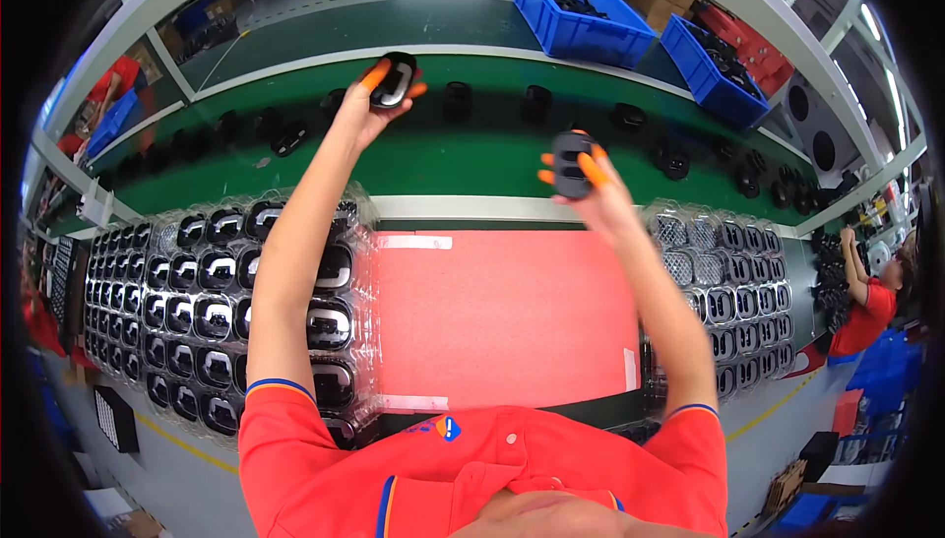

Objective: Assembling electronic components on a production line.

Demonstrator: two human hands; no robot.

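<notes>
Head view: both hands reach over the far green surface, apart from each other.
Left hand: closed around a glossy black part, held far and left of centre.
Right hand: gripping a dark matte part with two recesses, right of centre.
Handling: both parts look like moulded plastic, probably light and stiff; the glossy face is likely slippery and easily scratched.
Hold: the long side edges seem best; orange finger coverings should help grip.
Writing: no legible lettering on either held part; the red shirt carries a small emblem; white strips on the near pink mat show nothing readable.
</notes>
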